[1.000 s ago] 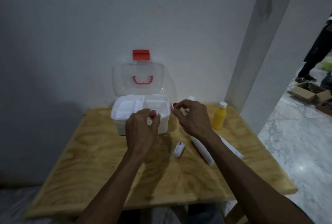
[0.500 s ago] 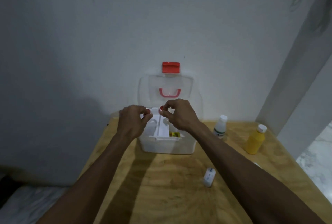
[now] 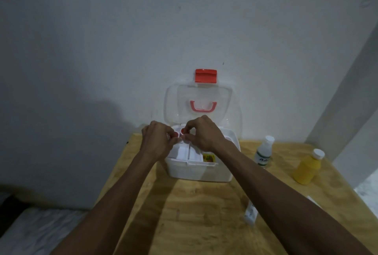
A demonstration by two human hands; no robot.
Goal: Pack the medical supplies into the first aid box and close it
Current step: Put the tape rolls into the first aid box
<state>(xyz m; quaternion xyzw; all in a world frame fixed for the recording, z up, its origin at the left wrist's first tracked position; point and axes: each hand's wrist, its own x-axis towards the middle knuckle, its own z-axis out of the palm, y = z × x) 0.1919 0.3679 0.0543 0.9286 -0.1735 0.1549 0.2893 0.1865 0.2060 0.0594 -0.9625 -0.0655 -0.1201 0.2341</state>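
Note:
The white first aid box [image 3: 199, 171] stands on the wooden table [image 3: 204, 213] against the wall. Its clear lid [image 3: 221, 101], with a red handle and red latch, is up. My left hand [image 3: 157, 142] and my right hand [image 3: 204, 134] meet over the box, and both pinch the middle handle of the white inner tray [image 3: 184, 153]. The tray sits tilted in the box's left part. A yellow packet [image 3: 208, 157] shows inside the box at the right. A white bottle with a green label [image 3: 263, 151] and a yellow bottle [image 3: 307, 167] stand to the right of the box.
A small white tube [image 3: 251, 214] lies on the table beside my right forearm. A flat white item [image 3: 314, 201] lies near the table's right edge. The grey wall stands right behind the box, and a pillar rises at the right. The floor drops away to the left of the table.
My hands moved from the box's front rim to its middle and took hold of the inner tray. The tray now sits tilted, baring a yellow packet. The view shifted left.

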